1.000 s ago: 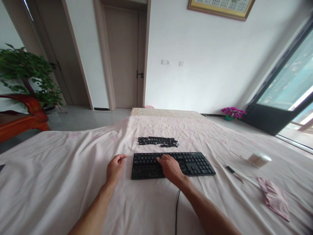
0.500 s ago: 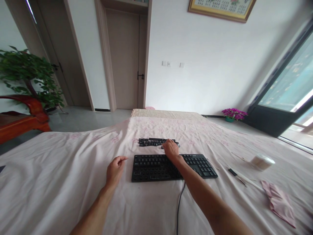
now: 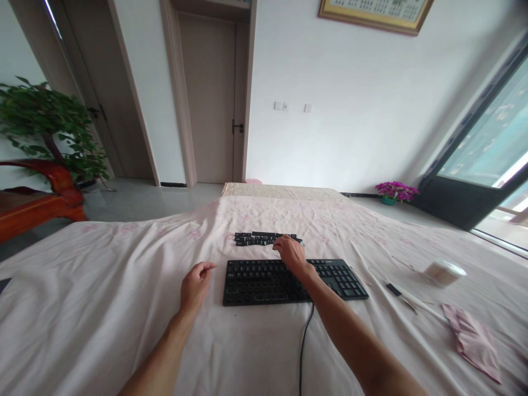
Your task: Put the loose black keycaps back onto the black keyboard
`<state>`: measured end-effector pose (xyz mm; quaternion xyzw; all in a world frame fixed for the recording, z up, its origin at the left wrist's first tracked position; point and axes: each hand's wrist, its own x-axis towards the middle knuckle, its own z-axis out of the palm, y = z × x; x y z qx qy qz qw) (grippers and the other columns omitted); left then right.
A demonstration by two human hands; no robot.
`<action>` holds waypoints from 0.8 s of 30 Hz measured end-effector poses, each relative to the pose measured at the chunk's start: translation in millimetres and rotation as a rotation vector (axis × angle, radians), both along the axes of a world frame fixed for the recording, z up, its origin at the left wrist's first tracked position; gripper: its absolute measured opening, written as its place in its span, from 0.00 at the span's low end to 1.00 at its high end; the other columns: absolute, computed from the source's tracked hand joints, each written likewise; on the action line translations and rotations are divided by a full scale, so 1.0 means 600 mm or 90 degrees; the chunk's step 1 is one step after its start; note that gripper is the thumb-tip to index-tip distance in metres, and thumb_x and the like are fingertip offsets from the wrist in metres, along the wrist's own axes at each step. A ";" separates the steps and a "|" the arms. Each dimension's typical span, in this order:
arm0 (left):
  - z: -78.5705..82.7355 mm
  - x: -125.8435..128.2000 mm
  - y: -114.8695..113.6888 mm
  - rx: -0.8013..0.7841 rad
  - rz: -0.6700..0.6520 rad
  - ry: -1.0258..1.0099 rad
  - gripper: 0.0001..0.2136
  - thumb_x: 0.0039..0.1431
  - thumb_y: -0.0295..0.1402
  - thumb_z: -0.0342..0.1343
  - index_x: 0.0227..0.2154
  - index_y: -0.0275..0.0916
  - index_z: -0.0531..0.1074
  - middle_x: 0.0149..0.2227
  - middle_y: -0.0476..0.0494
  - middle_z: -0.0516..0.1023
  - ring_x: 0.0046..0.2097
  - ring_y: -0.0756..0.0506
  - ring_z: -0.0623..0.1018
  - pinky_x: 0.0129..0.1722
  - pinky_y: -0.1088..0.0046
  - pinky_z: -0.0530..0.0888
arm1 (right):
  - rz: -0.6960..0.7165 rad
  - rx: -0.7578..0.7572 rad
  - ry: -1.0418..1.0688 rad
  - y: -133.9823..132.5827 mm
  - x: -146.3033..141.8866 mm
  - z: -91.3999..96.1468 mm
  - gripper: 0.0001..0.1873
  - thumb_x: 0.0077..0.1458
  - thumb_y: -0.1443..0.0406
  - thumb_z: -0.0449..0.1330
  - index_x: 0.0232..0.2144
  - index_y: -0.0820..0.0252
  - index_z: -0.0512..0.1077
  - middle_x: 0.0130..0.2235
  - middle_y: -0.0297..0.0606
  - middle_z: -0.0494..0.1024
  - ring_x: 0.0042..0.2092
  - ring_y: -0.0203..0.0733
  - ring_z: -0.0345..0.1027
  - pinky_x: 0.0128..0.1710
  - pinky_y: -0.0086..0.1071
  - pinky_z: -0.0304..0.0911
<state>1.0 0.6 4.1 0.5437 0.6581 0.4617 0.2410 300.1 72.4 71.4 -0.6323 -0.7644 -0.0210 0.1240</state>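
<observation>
A black keyboard [image 3: 247,300] lies on the pink flowered cloth, its lower left part stripped of keycaps. Beyond its back edge, loose black keycaps [image 3: 251,241] are laid out in rows. My right hand [image 3: 292,252] reaches across the keyboard to the right end of these rows. Its fingers are pinched at a small dark keycap [image 3: 275,247], partly hidden by the fingertips. My left hand [image 3: 196,286] rests on the cloth left of the keyboard, apart from it. Its fingers are curled with thumb and forefinger together, and nothing shows in them.
The keyboard's cable [image 3: 304,341] runs toward me. On the right lie a clear round tub [image 3: 444,273], a black-ended brush [image 3: 394,289], thin metal tweezers [image 3: 410,306] and a folded pink cloth [image 3: 470,341]. The flowered cloth [image 3: 256,352] has folds.
My right hand has shifted slightly right over the loose keycaps, and a dark keycap shows at its fingertips. My left hand keeps its place and pose.
</observation>
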 end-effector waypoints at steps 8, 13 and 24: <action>-0.003 0.000 0.000 -0.001 0.003 0.011 0.12 0.52 0.35 0.49 0.35 0.42 0.76 0.40 0.48 0.80 0.42 0.45 0.77 0.45 0.72 0.70 | 0.059 -0.074 0.039 -0.065 0.014 0.020 0.11 0.58 0.61 0.54 0.35 0.53 0.76 0.41 0.35 0.76 0.42 0.38 0.69 0.37 0.27 0.53; -0.003 0.000 -0.001 0.010 0.005 0.013 0.12 0.52 0.35 0.49 0.35 0.42 0.76 0.39 0.47 0.80 0.41 0.45 0.78 0.44 0.73 0.70 | 0.045 -0.091 -0.004 -0.082 0.008 0.012 0.12 0.60 0.60 0.53 0.38 0.53 0.76 0.41 0.37 0.76 0.44 0.40 0.69 0.40 0.28 0.54; -0.010 -0.001 0.003 0.007 0.007 0.014 0.12 0.52 0.36 0.50 0.36 0.43 0.76 0.39 0.48 0.81 0.40 0.46 0.78 0.42 0.73 0.70 | 0.086 -0.070 0.010 -0.102 0.008 0.000 0.12 0.60 0.61 0.54 0.42 0.52 0.76 0.42 0.38 0.75 0.47 0.41 0.66 0.43 0.28 0.57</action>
